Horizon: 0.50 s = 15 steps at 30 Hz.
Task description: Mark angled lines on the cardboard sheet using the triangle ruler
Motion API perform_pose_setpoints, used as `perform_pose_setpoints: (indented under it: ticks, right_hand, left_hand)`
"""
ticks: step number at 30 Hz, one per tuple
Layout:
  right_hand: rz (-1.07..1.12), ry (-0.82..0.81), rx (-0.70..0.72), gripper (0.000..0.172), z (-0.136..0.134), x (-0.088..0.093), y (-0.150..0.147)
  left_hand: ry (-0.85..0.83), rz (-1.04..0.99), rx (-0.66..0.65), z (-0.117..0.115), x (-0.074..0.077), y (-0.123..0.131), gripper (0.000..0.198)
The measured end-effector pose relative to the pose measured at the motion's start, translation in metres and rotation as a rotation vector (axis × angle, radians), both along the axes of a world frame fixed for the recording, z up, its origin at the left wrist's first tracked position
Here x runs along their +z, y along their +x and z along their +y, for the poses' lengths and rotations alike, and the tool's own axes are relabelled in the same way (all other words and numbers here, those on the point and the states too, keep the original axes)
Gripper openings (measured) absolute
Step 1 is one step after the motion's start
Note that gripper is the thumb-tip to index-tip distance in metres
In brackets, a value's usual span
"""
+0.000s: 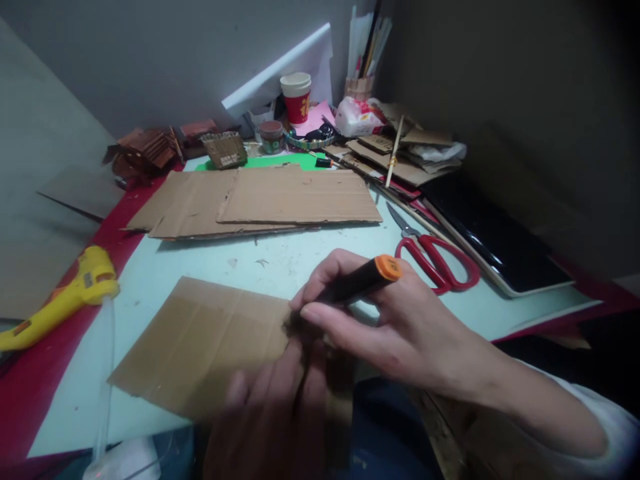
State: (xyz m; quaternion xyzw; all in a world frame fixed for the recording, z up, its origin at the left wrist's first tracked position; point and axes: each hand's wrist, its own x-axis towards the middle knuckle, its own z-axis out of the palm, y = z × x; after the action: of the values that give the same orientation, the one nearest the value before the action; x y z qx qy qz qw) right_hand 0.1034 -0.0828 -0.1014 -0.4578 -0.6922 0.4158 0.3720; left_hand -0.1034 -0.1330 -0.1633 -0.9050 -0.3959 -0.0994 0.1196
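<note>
A black marker (355,280) with an orange end is gripped in my right hand (410,333), slanting down to the left. Its lower end is lost in dark blur by the right edge of a cardboard piece (210,340). My left hand (270,407) is in shadow near the table's front edge. Its fingers lie stretched out against the cardboard, just below my right hand. What is under those fingers is hidden. Red-handled scissors (437,261) lie half spread behind my right hand.
Flat cardboard sheets (300,193) overlap across the table's back. At left rests a yellow glue gun (90,280). A black tablet-like panel (495,233) lies at right. Farther back stand a red paper cup (297,103), a small jar (271,137) and a stick holder (359,88).
</note>
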Motion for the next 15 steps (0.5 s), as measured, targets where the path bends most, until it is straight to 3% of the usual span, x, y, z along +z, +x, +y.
perform_pose_setpoints:
  ticks: [3, 8, 15]
  right_hand:
    - [0.011, -0.016, 0.010, 0.008, 0.003, 0.000, 0.001]
    - [0.003, 0.006, -0.014, 0.009, 0.007, -0.003, 0.003]
    - [0.030, 0.051, 0.005, 0.011, 0.009, -0.007, 0.005]
  left_hand:
    - [0.000, 0.022, -0.017, 0.003, 0.005, 0.005, 0.056]
    - [0.143, -0.050, -0.027, 0.002, 0.004, 0.012, 0.043]
    - [0.071, -0.063, -0.106, 0.002, 0.001, 0.004, 0.049]
